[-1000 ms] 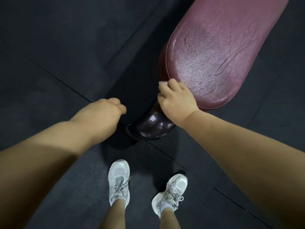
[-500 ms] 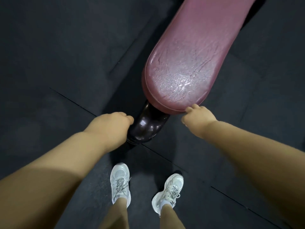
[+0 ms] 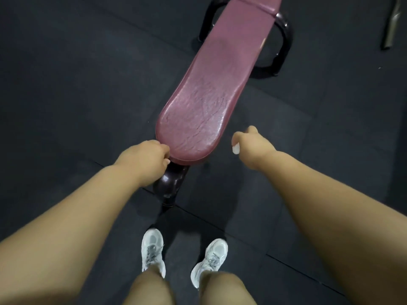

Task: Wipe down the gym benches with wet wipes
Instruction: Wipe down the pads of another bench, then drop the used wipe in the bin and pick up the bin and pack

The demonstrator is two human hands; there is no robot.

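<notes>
A long maroon padded gym bench (image 3: 211, 91) runs away from me toward the upper right, its near end glossy and cracked. My left hand (image 3: 146, 160) is curled in a fist at the bench's near-left edge, touching the pad rim. My right hand (image 3: 251, 144) hovers off the bench to the right of its near end, closed around a small white wet wipe (image 3: 236, 149) that pokes out below the fingers.
A dark glossy leg (image 3: 168, 186) supports the bench's near end, and a black tubular frame (image 3: 284, 40) holds the far end. My white sneakers (image 3: 153, 252) stand on the black rubber floor tiles. A metal bar (image 3: 393, 20) lies at the top right.
My right hand has come off the bench's near edge and moved out to the right with the wipe. My left hand has come up to the pad rim. The view has pulled back.
</notes>
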